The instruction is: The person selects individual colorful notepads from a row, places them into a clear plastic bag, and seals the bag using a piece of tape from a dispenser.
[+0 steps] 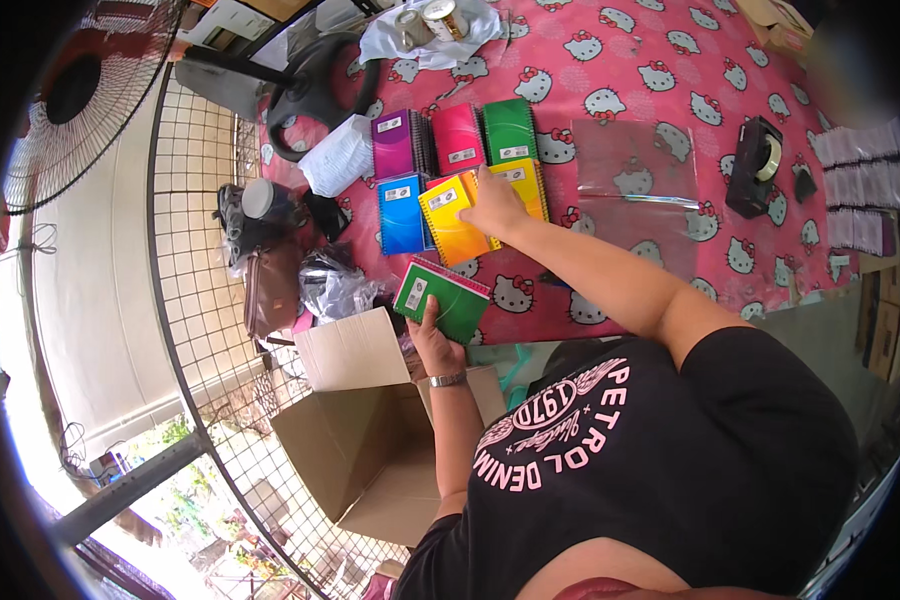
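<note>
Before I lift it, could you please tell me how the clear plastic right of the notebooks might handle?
The clear plastic is probably floppy, as it looks film-thin. It seems light: the pink tablecloth shows through. Its shiny glare suggests it may be slippery.

Room beyond notebooks [457, 140], tape dispenser [747, 172] rightward

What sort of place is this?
Looks like a makeshift work corner, perhaps at a home or small shop; can't tell which. Signs: spiral notebooks and a tape dispenser on a pink patterned tablecloth, with a wire-mesh wall alongside.
</note>
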`<state>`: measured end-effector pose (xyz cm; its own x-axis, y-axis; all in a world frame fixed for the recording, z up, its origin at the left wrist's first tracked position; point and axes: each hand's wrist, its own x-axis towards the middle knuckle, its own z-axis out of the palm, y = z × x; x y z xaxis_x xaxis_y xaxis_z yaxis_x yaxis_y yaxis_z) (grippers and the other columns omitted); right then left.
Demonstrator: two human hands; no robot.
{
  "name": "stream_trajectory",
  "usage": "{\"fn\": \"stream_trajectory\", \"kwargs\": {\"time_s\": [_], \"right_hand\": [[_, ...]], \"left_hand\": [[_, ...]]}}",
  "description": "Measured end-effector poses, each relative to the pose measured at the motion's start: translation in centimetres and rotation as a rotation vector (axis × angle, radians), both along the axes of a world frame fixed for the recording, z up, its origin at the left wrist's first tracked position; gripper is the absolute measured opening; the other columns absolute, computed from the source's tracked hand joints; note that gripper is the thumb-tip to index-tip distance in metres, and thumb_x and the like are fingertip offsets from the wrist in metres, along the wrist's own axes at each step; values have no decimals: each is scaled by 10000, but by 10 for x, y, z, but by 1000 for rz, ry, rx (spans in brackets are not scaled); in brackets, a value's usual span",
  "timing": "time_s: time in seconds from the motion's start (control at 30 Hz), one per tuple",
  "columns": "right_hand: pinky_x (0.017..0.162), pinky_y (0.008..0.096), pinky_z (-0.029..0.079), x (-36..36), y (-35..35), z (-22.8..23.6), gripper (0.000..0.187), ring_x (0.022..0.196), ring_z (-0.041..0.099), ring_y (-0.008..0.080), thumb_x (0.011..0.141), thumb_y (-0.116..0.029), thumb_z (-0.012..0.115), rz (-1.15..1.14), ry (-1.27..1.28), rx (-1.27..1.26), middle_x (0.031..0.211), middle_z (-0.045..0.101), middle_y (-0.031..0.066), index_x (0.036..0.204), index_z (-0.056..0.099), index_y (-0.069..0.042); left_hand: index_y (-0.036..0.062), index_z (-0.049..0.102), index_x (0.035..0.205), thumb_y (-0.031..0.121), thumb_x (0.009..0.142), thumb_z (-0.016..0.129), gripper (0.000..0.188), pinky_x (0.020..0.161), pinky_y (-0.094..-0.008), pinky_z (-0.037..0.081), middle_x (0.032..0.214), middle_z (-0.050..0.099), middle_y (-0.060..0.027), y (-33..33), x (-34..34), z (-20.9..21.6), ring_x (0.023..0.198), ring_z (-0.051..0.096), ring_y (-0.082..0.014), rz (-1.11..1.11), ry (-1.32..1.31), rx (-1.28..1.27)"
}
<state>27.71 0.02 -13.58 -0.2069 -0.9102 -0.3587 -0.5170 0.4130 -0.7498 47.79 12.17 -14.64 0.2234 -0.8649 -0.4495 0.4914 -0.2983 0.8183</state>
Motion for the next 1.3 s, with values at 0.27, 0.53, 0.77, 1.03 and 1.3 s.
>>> {"fn": "stream_trajectory", "kwargs": {"time_s": [0.27, 0.53, 0.77, 1.03, 1.3], "right_hand": [[865, 404, 489, 10, -3, -4, 574, 1013, 603, 342, 677, -130, 780, -51, 12, -256, 1070, 577, 180, 1125, 440, -19], [877, 386, 481, 14, -1, 113, 694, 991, 630, 330, 697, -140, 782, 615, -320, -287, 1040, 625, 188, 1274, 408, -46], [941, 420, 466, 58, -56, 10, 711, 1122, 550, 350, 698, -371, 823, 145, 95, -110, 1191, 533, 182, 1195, 504, 26], [795, 446, 496, 72, -54, -15, 411, 951, 613, 367, 691, -14, 652, -19, -58, -396, 977, 614, 175, 1046, 446, -43], [822, 401, 500, -31, 37, 109, 668, 972, 630, 341, 732, -71, 707, 425, -768, -125, 1107, 600, 220, 1304, 364, -26]], "left_hand": [[75, 535, 1251, 206, 893, 669, 404, 898, -418, 522, 1133, 646, -61, 15, 20, -32, 1016, 632, -242, 10, 364, 98], [85, 499, 1326, 727, 819, 508, 818, 1002, -518, 425, 1341, 533, -104, 14, 14, -12, 1188, 528, -322, -15, 481, -85], [57, 498, 1294, 264, 898, 617, 463, 951, -441, 483, 1186, 621, -84, 24, 19, -6, 1068, 610, -257, 4, 272, 41], [57, 490, 1306, 312, 897, 613, 498, 955, -446, 478, 1206, 607, -83, 44, 11, -8, 1087, 595, -259, -23, 207, 118], [131, 320, 1454, 823, 773, 440, 978, 1036, -495, 401, 1439, 416, -106, 32, -36, 27, 1301, 418, -316, -79, 157, 6]]}}
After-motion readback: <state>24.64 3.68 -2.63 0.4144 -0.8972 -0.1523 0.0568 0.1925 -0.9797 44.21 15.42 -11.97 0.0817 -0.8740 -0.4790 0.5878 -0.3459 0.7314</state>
